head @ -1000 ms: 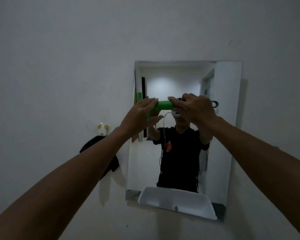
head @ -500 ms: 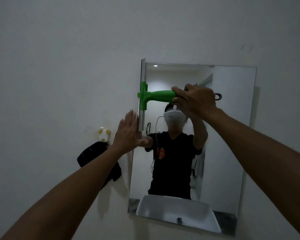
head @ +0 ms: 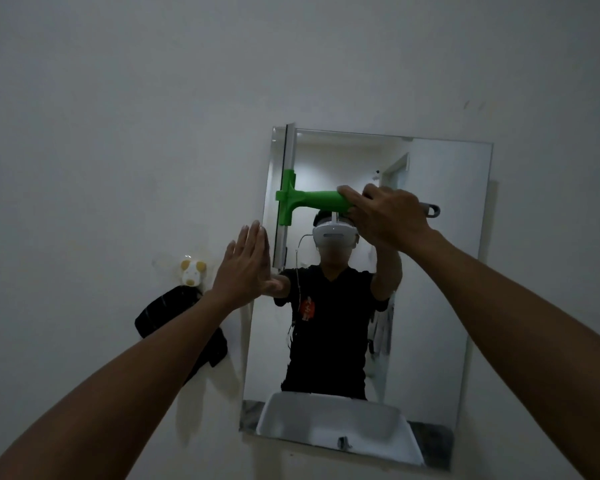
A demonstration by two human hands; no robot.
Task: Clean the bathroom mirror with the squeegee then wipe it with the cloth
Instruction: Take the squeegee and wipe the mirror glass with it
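Right hand [head: 388,220] wrapped round green squeegee [head: 312,200] handle, blade upright on mirror [head: 430,271] near its left edge. Left hand [head: 246,268] flat, fingers straight, against wall beside mirror.

A small white and yellow animal-shaped hook [head: 192,271] is stuck on the pale wall [head: 118,133]. Just below the hook, touching it, hangs a dark garment [head: 160,315].

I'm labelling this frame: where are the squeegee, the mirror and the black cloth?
squeegee [head: 321,199], head view, on the green handle.
mirror [head: 440,271], head view, on the bare glass at right.
black cloth [head: 160,315], head view, on its upper left part.
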